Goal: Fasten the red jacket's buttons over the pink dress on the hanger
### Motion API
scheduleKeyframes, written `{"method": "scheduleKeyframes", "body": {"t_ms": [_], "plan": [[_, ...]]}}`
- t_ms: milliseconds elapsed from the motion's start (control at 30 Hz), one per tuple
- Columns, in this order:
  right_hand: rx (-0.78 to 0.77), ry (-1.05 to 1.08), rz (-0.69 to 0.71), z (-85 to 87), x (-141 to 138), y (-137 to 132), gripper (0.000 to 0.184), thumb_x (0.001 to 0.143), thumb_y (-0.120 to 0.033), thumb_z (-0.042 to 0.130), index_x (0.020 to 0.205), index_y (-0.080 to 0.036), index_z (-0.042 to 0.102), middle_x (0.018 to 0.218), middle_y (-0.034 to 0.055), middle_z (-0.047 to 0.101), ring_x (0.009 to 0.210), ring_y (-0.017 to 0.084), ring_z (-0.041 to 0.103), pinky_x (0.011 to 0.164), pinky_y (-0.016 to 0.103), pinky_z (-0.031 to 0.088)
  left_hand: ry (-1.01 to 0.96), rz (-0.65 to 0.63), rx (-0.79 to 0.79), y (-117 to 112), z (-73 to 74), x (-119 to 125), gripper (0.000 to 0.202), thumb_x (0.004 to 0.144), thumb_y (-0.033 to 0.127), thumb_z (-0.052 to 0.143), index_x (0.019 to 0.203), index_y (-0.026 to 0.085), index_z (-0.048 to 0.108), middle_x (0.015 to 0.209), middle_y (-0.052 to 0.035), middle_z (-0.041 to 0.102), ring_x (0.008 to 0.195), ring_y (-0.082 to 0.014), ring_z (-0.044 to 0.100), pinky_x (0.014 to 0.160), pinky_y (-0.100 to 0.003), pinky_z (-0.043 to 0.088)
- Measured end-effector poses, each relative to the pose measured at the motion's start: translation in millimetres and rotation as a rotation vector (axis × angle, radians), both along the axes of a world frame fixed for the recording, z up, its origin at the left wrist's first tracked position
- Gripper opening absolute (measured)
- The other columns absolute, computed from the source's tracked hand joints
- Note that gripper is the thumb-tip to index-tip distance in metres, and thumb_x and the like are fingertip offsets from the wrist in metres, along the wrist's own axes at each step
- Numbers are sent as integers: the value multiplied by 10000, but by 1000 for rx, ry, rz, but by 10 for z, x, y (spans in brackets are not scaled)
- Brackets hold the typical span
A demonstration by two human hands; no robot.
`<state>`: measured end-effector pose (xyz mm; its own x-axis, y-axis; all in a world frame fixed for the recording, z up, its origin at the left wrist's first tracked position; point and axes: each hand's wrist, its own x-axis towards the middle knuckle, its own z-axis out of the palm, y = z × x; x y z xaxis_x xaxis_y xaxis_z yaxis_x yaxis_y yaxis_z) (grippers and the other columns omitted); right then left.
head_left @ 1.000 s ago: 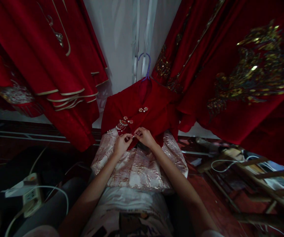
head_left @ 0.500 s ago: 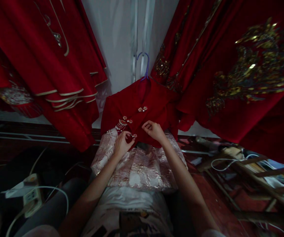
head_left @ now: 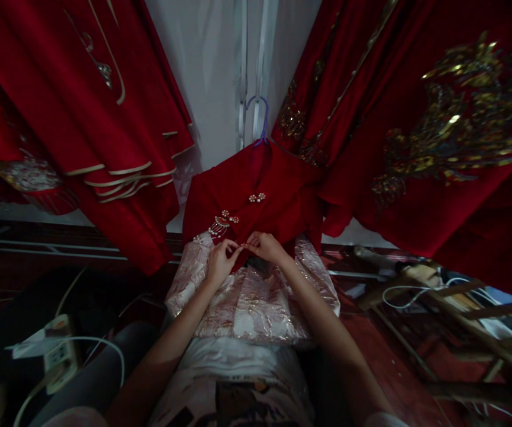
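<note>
A red garment hangs in front of me on a purple hanger. Two pearl-like flower ornaments sit high on its front, and a fan-shaped tasselled ornament is lower at the left. Near the garment's lower edge, my left hand pinches one side of a small beaded ornament. My right hand closes its fingertips on the other side, so the hands almost meet. Fingers cover most of that ornament. Shiny pinkish brocade lies over my lap below both hands.
Red garments with pale edging hang at the left. A red garment with gold sequins hangs at the right. On the left stands a power strip with cables. A wooden rack holding various items is at the lower right.
My right hand has come down and left from above the garment's front to the small ornament, meeting my left hand. The left hand keeps its pinch there.
</note>
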<state>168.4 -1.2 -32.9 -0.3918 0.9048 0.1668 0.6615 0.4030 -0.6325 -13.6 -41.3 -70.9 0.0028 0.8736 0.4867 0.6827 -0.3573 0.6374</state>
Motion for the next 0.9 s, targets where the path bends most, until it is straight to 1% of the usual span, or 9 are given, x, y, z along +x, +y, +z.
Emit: {"method": "scheduleKeyframes", "body": {"t_ms": [133, 200, 300, 400, 467, 567, 633, 733, 900], "plan": [[12, 33, -16, 19, -18, -10, 181, 772, -340, 698, 829, -178, 639, 779, 33, 693, 697, 117, 641, 624, 198, 473, -79, -36, -6, -13, 12, 13, 112, 846, 324, 598, 856, 213, 597, 831, -5, 678, 754, -146, 608, 785, -297, 439], [-40, 57, 16, 86, 19, -18, 186, 764, -336, 704, 821, -171, 639, 759, 31, 694, 686, 117, 642, 623, 201, 475, -167, -66, -22, 22, 23, 9, 148, 835, 353, 610, 867, 209, 602, 850, -12, 681, 752, -142, 614, 772, -288, 459], [-232, 124, 166, 267, 140, -49, 201, 726, -331, 726, 783, -160, 638, 737, 26, 703, 674, 117, 647, 628, 208, 486, -401, -95, -59, 159, 68, -18, 223, 843, 400, 585, 930, 197, 613, 901, -35, 685, 749, -135, 631, 738, -276, 489], [-450, 193, 304, 502, 288, -114, 234, 686, -354, 743, 756, -156, 638, 759, 30, 722, 689, 126, 662, 639, 223, 500, -658, -119, -118, 337, 177, -40, 302, 842, 439, 563, 981, 179, 628, 941, -65, 697, 730, -139, 649, 667, -263, 499], [-518, 206, 323, 641, 366, -164, 249, 666, -362, 750, 753, -157, 639, 761, 25, 725, 699, 130, 668, 645, 230, 502, -795, -150, -180, 422, 280, -24, 353, 820, 471, 582, 1001, 174, 643, 993, -83, 703, 749, -144, 661, 629, -248, 494], [-540, 217, 302, 765, 428, -215, 237, 669, -350, 740, 762, -158, 637, 767, 18, 724, 718, 127, 669, 675, 242, 502, -954, -218, -236, 464, 424, 43, 383, 799, 482, 612, 1042, 189, 659, 1126, -92, 683, 863, -156, 671, 684, -248, 510], [-542, 230, 291, 783, 437, -223, 222, 682, -336, 726, 773, -157, 633, 789, 23, 727, 739, 128, 672, 697, 251, 503, -1020, -233, -232, 461, 478, 90, 376, 777, 470, 641, 1026, 190, 670, 1162, -95, 673, 903, -160, 670, 747, -269, 520], [-552, 247, 297, 756, 427, -211, 211, 689, -320, 719, 777, -153, 625, 825, 38, 734, 763, 135, 679, 713, 264, 506, -1087, -194, -223, 465, 490, 127, 359, 731, 448, 683, 948, 162, 685, 1142, -112, 680, 876, -157, 673, 789, -298, 527], [-562, 250, 313, 717, 403, -191, 202, 696, -310, 710, 782, -155, 611, 854, 44, 738, 788, 136, 685, 724, 265, 506, -1115, -103, -167, 491, 469, 150, 320, 670, 400, 724, 841, 131, 693, 1014, -104, 712, 819, -152, 664, 728, -283, 537]]}}
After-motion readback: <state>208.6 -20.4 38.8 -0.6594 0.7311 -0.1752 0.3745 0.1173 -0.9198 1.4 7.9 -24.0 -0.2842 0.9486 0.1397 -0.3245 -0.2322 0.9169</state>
